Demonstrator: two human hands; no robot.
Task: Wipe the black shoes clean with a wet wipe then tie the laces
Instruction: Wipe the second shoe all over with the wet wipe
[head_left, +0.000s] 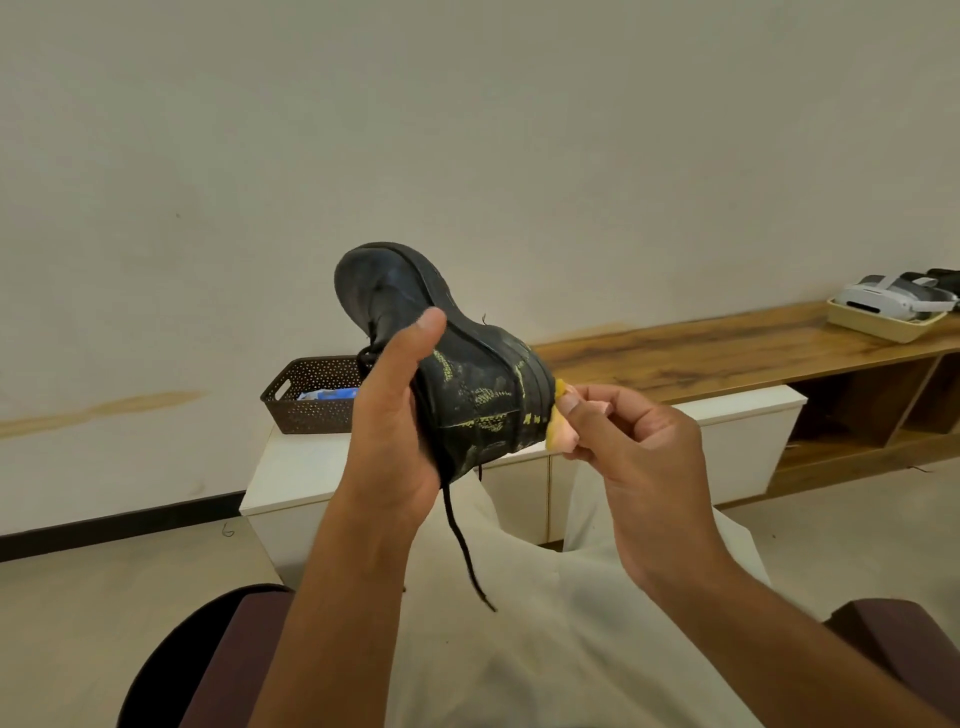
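A black shoe (467, 374) with yellow-green flecks is held up in mid-air, sole turned up and to the right, toe pointing away. My left hand (395, 415) grips it around the upper, thumb lying on the sole edge. A loose black lace (465, 540) hangs down from it over my lap. My right hand (634, 447) pinches a folded wipe (558, 426), stained yellow and pinkish, and presses it against the heel end of the shoe.
A dark perforated basket (306, 395) with a blue-white packet inside sits on a low white cabinet (748, 431) ahead. A wooden shelf unit (727, 348) runs to the right, carrying a cream tray with a white headset (893, 301). My lap and chair arms fill the foreground.
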